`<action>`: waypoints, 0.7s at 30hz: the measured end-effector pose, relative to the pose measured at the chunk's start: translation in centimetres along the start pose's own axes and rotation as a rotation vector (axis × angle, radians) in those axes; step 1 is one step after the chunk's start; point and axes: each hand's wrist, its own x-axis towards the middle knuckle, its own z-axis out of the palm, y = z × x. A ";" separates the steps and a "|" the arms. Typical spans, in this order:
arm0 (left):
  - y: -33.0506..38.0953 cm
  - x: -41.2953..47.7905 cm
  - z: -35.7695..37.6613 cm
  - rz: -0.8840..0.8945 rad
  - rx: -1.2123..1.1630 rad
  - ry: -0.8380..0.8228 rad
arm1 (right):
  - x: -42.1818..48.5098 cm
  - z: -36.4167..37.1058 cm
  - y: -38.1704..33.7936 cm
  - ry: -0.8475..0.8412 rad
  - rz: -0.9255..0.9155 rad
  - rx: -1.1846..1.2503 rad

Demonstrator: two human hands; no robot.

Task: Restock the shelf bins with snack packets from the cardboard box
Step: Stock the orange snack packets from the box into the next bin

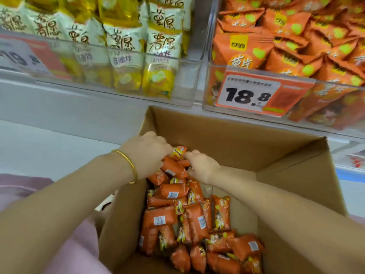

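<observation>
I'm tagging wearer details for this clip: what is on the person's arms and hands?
Both forearms are bare: no sleeves and no gloves. At the wrist of the left hand sits a thin gold bangle. The right hand and its wrist show no jewellery. Pink clothing shows at the lower left.

person, head view: both forearms bare; thin plain gold bangle (131, 163) at wrist of left hand (146, 153); pale pink garment (79, 252) on body.

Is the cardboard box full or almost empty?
Partly full. The cardboard box holds orange snack packets piled along one side; bare floor shows beside them.
</observation>
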 end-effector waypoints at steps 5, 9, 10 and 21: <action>-1.1 -0.8 -0.3 -0.057 -0.084 0.050 | 4.3 2.0 -1.2 0.109 0.014 -0.041; -0.4 -1.4 -0.1 -0.044 -0.167 0.121 | 6.1 4.4 -1.7 0.046 0.068 -0.104; -0.4 -1.5 -0.2 -0.049 -0.191 0.136 | 6.3 4.9 -1.8 0.040 0.093 -0.126; -0.8 -2.0 -0.6 -0.120 -0.269 0.105 | 6.6 5.4 -2.2 0.128 0.125 0.112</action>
